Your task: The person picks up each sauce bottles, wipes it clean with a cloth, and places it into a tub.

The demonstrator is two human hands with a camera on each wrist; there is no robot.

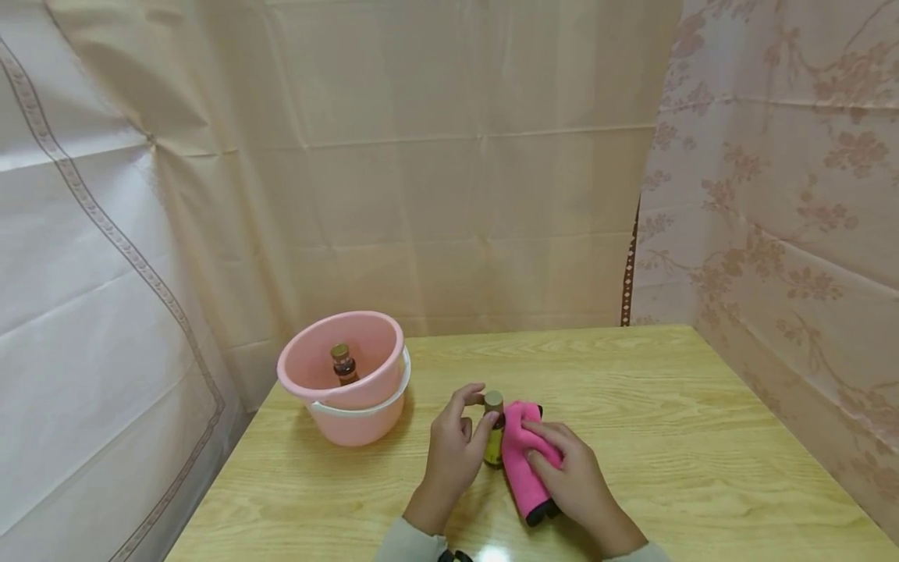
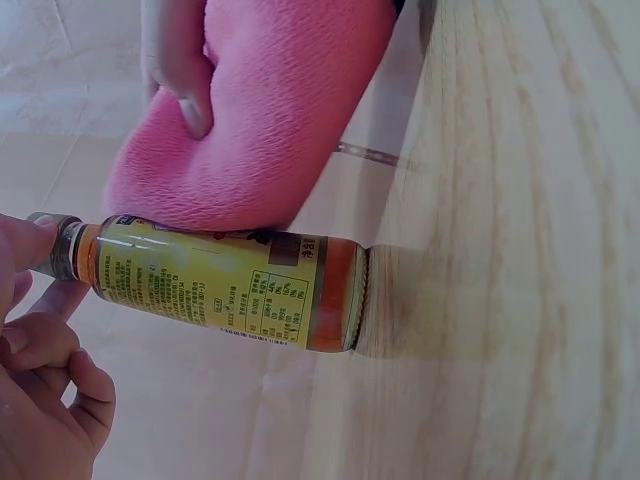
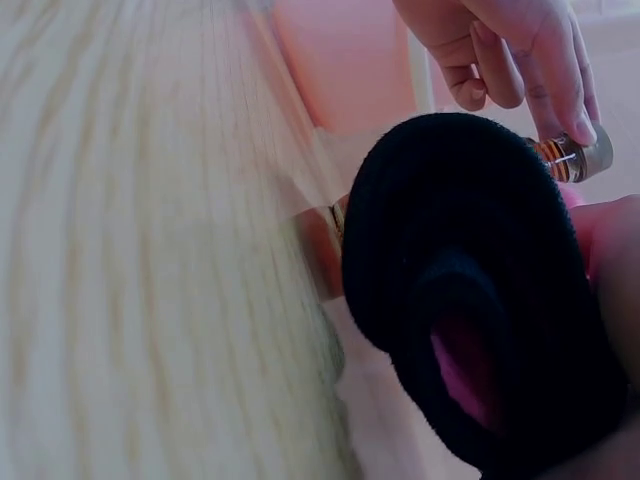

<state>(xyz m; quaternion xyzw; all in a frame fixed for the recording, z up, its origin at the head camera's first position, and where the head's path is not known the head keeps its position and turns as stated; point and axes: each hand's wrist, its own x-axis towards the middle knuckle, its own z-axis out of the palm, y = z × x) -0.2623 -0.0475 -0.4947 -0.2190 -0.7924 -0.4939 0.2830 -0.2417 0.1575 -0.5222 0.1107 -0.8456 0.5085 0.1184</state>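
A small glass bottle (image 1: pixel 494 446) with a yellow label and a gold-brown cap stands upright on the table. My left hand (image 1: pixel 453 446) pinches it at the cap (image 2: pixel 52 248) between thumb and forefinger, the other fingers curled below. My right hand (image 1: pixel 577 478) grips a folded pink cloth (image 1: pixel 521 470) with a black edge. That cloth lies against the bottle's right side, and the left wrist view shows it along the label. In the right wrist view the cloth's black edge (image 3: pixel 450 210) hides most of the bottle.
A pink bucket (image 1: pixel 354 429) with a white handle stands on the left of the wooden table (image 1: pixel 667 437). Inside it is another brown-capped bottle (image 1: pixel 344 364). Beige curtains (image 1: pixel 456 195) hang behind the table, and a floral cloth (image 1: pixel 794 195) hangs on the right.
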